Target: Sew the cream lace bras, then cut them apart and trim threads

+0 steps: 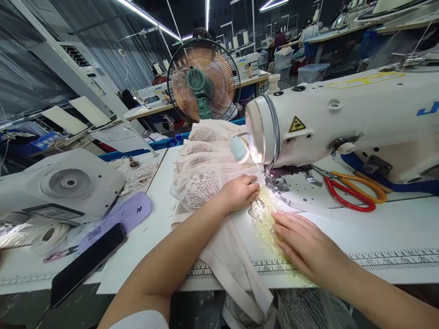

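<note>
A cream lace garment (195, 185) lies in a stack of folds left of the sewing machine (295, 123), its straps hanging over the table's front edge. My left hand (240, 192) rests at its right side, fingers curled together on the cream fabric just left of the machine's needle area. Its fingertips are partly hidden. My right hand (305, 242) lies flat with fingers stretched out, touching the edge of a yellow taped patch (265, 224) on the table. Nothing shows in that hand.
Red-handled scissors (350, 194) and orange-handled ones lie under the machine arm. A black phone (89, 262) and purple card (133, 211) lie at left, beside another machine (65, 185). A fan (202, 82) stands behind the table. A printed ruler (387, 261) runs along the front edge.
</note>
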Motion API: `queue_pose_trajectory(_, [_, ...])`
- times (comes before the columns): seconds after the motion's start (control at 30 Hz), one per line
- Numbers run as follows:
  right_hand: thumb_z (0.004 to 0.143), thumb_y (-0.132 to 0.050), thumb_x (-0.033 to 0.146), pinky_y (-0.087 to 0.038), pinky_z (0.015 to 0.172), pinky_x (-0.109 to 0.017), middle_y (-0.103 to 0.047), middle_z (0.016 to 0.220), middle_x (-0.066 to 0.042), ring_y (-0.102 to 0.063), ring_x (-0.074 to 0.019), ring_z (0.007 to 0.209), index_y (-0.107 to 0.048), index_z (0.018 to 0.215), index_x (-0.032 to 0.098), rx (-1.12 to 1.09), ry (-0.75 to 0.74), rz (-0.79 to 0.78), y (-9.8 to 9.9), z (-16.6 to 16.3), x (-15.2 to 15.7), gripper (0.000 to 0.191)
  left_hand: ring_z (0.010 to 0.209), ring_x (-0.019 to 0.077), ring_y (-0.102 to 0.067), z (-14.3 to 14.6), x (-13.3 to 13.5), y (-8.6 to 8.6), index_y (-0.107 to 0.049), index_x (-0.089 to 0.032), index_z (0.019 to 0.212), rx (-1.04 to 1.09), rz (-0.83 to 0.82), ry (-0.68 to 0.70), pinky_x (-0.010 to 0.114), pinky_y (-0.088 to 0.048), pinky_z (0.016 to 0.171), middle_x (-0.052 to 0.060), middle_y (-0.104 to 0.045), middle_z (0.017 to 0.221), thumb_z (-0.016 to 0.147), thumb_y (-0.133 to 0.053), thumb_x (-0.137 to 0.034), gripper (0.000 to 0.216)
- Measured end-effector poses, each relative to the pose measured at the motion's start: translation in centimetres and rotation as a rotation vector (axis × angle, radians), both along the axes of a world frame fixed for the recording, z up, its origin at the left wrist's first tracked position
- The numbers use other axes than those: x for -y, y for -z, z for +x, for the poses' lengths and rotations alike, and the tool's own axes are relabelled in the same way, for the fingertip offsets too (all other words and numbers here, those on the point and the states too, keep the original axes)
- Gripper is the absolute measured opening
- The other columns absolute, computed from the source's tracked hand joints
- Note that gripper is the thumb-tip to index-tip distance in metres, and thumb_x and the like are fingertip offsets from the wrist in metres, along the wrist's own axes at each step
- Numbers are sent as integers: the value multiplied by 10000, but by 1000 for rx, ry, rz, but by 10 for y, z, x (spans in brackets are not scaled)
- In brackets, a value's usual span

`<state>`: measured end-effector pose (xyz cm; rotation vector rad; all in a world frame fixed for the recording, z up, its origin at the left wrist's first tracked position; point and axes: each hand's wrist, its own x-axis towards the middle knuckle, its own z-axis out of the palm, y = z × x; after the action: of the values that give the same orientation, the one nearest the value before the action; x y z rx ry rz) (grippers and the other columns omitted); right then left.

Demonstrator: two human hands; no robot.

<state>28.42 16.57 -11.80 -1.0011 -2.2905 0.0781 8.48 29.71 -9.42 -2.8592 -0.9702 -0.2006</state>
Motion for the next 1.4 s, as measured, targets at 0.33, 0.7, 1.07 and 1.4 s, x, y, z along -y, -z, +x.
queue_pose_trajectory(0.33, [694,-694,469,-481,691,-412,-625,930,-124,-554,-263,796,-585,1110,108,98,-27,-152,-2,-92,56,561,1071,277,-559,-27,61,-32,-583,-124,1100,-108,58,-141,443,-478,878,172,-546,1247,839,-447,-189,302])
queue_pose_trajectory(0.7, [800,-390,19,-504,676,-296,-676,882,-69,-615,-194,788,-649,818,179,117,-170,-186,-23,-43,46,305,940,249,-587,-111,124,-44,-582,-160,779,-77,-111,-482,452,-414,942,102,-632,873,796,-490,-142,96])
queue_pose_trajectory(1.07, [943,-335,340,-461,506,-204,-591,634,9,-572,-134,592,-539,681,225,212,-159,-541,-72,46,2,351,703,157,-608,-78,123,-89,-565,-168,1012,983,-905,-805,253,-491,598,46,-653,833,874,-366,-439,364])
queue_pose_trajectory(1.4, [768,-442,-9,-287,504,-278,-589,729,-93,-518,-200,656,-555,709,164,411,368,-56,-33,-25,-24,215,959,309,-584,-74,86,-93,-641,-142,829,-68,-165,-979,417,-473,769,139,-593,967,806,-462,-213,194])
